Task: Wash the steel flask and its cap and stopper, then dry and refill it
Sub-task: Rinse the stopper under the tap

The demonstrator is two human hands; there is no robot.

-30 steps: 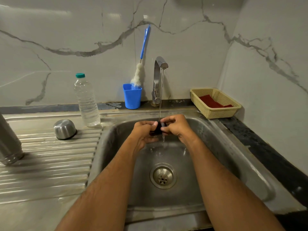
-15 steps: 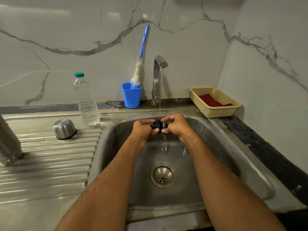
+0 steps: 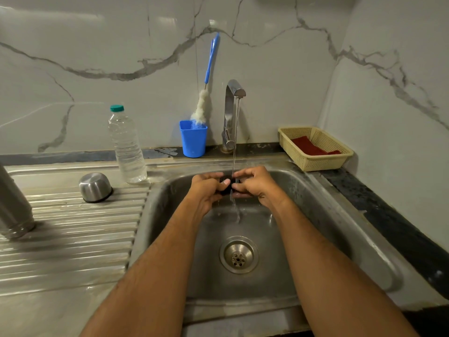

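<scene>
Forearms are reaching out from you over the sink (image 3: 170,210), above the drain (image 3: 238,255). Your left hand (image 3: 206,189) and right hand (image 3: 257,186) are both curling their fingers around the small black stopper (image 3: 227,182), holding it between them under the thin stream of water (image 3: 235,142) that is running from the tap (image 3: 230,113). Left of the basin, the steel flask (image 3: 13,205) is standing on the ribbed drainboard (image 3: 73,229), and the steel cap (image 3: 95,187) is sitting there upside down beside a plastic bottle (image 3: 126,147). Farther back, a brush (image 3: 206,93) is leaning in a blue cup (image 3: 193,139), and a red cloth (image 3: 312,147) is lying in a basket (image 3: 323,161).
</scene>
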